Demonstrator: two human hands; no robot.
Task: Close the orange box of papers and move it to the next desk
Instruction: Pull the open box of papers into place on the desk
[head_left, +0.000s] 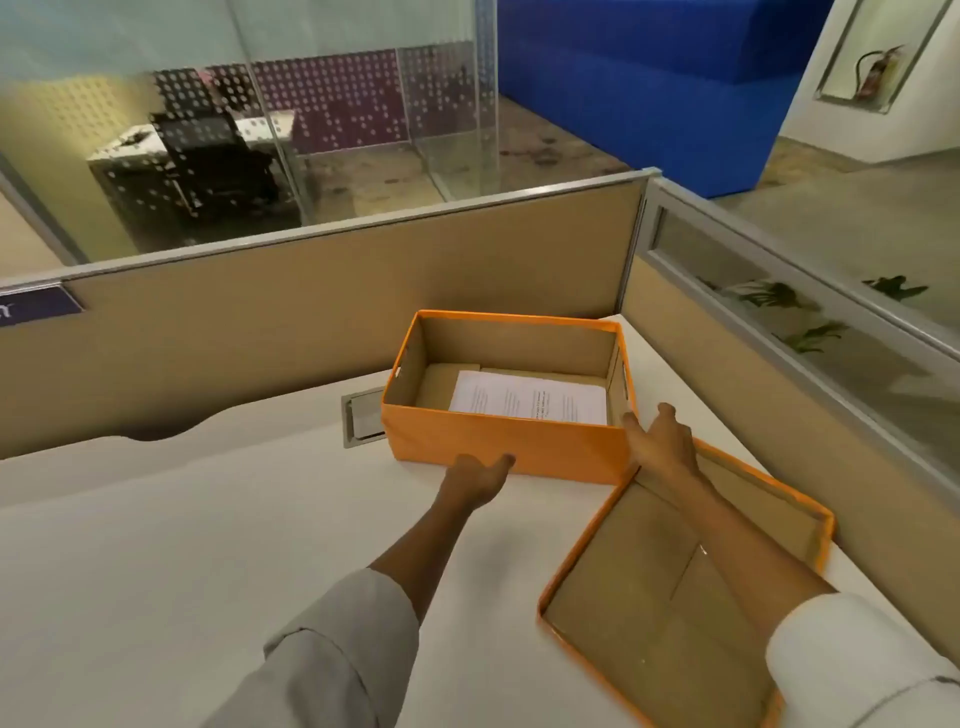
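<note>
An open orange box (498, 441) stands near the desk's far right corner, with a stack of white printed papers (530, 399) lying flat on its brown bottom. Its orange lid (649, 587) lies upside down on the desk to the near right of the box. My left hand (480, 475) rests against the lower front wall of the box, fingers apart. My right hand (660, 441) touches the box's near right corner, fingers spread, with the forearm stretched across the lid. Neither hand holds anything.
The white desk (208, 519) is bordered by tan partition panels at the back (337, 312) and right (779, 415). A grey cable hatch (362, 418) is set into the desk just left of the box. Beyond the partition are a glass wall and a blue block.
</note>
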